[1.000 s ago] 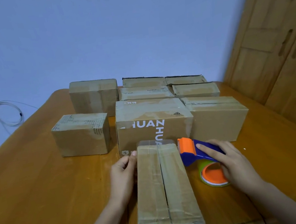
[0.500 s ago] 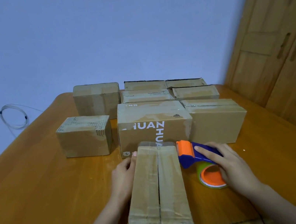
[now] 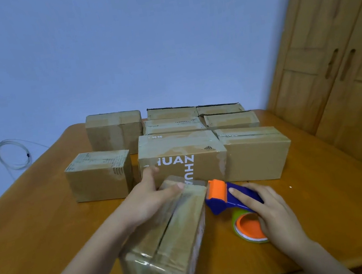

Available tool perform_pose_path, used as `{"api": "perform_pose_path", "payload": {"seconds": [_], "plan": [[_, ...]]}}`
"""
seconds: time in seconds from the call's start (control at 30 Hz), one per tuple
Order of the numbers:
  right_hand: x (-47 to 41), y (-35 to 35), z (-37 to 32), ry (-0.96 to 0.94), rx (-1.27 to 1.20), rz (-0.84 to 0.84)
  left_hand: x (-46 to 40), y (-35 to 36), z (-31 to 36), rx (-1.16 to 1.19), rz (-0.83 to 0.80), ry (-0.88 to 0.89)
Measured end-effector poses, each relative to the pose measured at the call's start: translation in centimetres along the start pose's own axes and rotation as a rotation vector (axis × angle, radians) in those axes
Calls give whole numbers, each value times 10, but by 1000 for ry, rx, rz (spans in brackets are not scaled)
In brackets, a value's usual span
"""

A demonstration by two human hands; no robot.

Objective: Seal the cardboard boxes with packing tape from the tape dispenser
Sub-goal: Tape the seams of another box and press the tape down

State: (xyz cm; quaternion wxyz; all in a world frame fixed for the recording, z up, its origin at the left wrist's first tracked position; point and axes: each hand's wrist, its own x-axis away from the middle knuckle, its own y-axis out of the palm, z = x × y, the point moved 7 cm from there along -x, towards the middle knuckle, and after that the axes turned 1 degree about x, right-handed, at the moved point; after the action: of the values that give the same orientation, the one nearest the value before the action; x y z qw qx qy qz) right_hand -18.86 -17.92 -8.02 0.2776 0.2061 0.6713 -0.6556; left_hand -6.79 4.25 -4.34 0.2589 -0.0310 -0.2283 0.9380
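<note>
A long cardboard box [image 3: 175, 239] lies in front of me on the wooden table [image 3: 24, 232], tilted up on its right side, its top seam running away from me. My left hand [image 3: 149, 198] lies over the box's far end, thumb on top and fingers reaching past the left side. Just right of the box rests a blue and orange tape dispenser [image 3: 227, 197] with its tape roll [image 3: 249, 229] on the table. My right hand [image 3: 267, 210] covers the dispenser's handle, index finger stretched along it.
Several more cardboard boxes stand behind: one printed HUAN [image 3: 181, 158], one to its right [image 3: 255, 151], one to its left [image 3: 99, 175], others at the back [image 3: 114, 129]. A wooden wardrobe [image 3: 341, 64] stands at right. A coiled cable [image 3: 13, 155] hangs on the blue wall.
The near box has swung its near end leftward and tipped up on one side. My left hand moved from the box's left side onto its far end. The right hand stays on the dispenser.
</note>
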Motion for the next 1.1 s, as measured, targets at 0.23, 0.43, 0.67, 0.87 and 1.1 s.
{"api": "perform_pose_path", "payload": {"seconds": [0.23, 0.43, 0.67, 0.87, 1.1], "plan": [[15, -2, -49, 147, 34, 15, -19, 8, 13, -449, -178, -56], [21, -2, -80, 312, 75, -55, -20, 19, 16, -777, 45, -30], [18, -6, -91, 301, 3, -89, -13, 11, 10, -629, 124, 136], [19, -3, -85, 300, 26, -162, -18, 11, 4, -587, 134, 151], [20, -6, -88, 295, 26, -288, -21, 9, 4, -544, 179, 174]]}}
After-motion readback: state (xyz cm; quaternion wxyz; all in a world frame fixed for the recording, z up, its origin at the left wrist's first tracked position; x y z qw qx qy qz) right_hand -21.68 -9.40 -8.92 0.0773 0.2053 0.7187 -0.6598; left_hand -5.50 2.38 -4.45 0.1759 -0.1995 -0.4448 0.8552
